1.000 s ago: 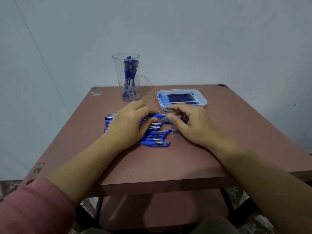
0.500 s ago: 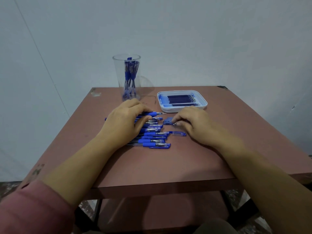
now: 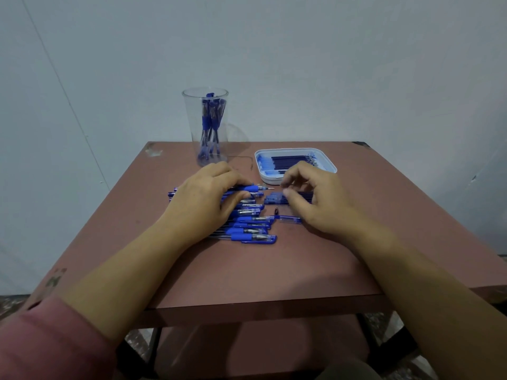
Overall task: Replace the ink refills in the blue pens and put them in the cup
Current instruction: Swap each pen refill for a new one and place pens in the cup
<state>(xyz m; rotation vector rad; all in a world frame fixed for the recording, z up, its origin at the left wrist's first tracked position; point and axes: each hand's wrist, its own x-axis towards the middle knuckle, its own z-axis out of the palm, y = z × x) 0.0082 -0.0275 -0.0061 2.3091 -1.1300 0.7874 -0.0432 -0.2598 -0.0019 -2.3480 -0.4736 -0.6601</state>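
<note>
Several blue pens (image 3: pixel 247 231) lie in a row on the table. My left hand (image 3: pixel 208 198) rests on the row, its fingers closed around the farthest pen (image 3: pixel 251 187), whose thin refill tip sticks out to the right. My right hand (image 3: pixel 315 198) hovers just right of that tip with thumb and forefinger slightly apart and nothing visible between them. Beneath it lies a small pile of dark refills (image 3: pixel 274 199). A clear cup (image 3: pixel 205 127) at the back holds several blue pens. A white tray (image 3: pixel 295 165) holds dark refills.
A small dark pen tip (image 3: pixel 276 209) and a clear blue cap (image 3: pixel 290 219) lie loose right of the row. The reddish-brown table (image 3: pixel 260 270) stands against a pale wall; its front edge is near me. A lower shelf shows underneath.
My right hand drew back from the pen's tip, then lifted and spread its fingers. A small dark tip now lies on the table. My left hand stayed on the pens.
</note>
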